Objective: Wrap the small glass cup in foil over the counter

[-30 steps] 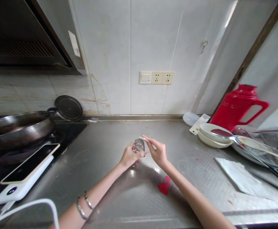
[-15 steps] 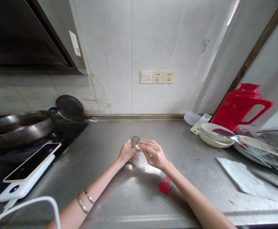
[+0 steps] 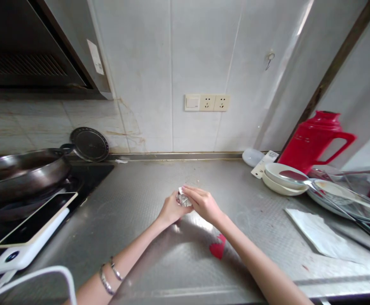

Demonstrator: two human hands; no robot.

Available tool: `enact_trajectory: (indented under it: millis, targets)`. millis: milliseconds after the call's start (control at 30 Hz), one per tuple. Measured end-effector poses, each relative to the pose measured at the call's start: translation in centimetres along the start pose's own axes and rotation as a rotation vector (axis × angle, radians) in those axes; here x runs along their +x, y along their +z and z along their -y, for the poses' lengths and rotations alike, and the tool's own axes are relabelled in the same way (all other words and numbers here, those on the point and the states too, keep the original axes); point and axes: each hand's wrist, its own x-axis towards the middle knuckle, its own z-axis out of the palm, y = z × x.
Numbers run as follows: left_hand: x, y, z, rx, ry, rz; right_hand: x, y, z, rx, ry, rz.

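Head view: small clear glass held between both hands above the counter

Left hand pinches the glass between thumb and fingers, near the middle of the counter and just above the metal surface. Right hand has its fingers bunched together, pinching a scrap of white tissue at the top of the glass; the fingers cover much of it, so its exact shape is hard to tell. Two silver bracelets circle the left forearm. Nearer the person, a red patch lies on the counter beside the right forearm. Off to the right are a flat white paper, stacked bowls and a red jug. On the left, a phone lies near a metal pan on the stove.
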Motion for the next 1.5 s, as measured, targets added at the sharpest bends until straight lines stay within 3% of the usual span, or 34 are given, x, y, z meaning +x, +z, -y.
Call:
enact_trajectory:
  millis: [267, 600, 767, 867, 1000, 1067, 1200, 1400, 1500]
  targets:
    - [0.6, -0.8, 0.4, 0.11, 0.126, -0.04, 0.3, -0.8, 0.9, -0.039, -0.206, 0.061]
    - [0.7, -1.5, 0.8, -0.004, 0.116, 0.005, 0.1, 0.0, 1.7, -0.095, -0.267, 0.034]
    - [1.0, -1.6, 1.5, -0.096, 0.11, 0.033, 0.2, 0.1, 2.5, 0.013, -0.245, 0.029]
    - [1.1, -1.3, 1.2, -0.132, 0.048, 0.043, 0.2, 0.1, 2.4, 0.134, -0.114, -0.056]
    - [0.7, -1.1, 0.0, -0.193, 0.003, 0.041, 0.5, -0.4, 1.1, 0.201, 0.286, -0.283]
    - [0.5, -1.1, -0.4, -0.214, 0.012, 0.053, 0.6, -0.5, 0.3, 0.222, 0.461, -0.311]
    - [0.4, -1.2, -0.6, -0.258, -0.014, 0.068, 0.6, -0.3, -0.4, 0.346, 0.608, -0.208]
    - [0.7, -1.5, -0.2, -0.369, -0.064, 0.08, 0.6, -0.4, -0.5, 0.843, 0.609, 0.158]
    - [0.8, -1.7, -0.1, -0.412, -0.061, 0.096, 0.1, 0.2, -0.6, 0.906, 0.575, 0.216]
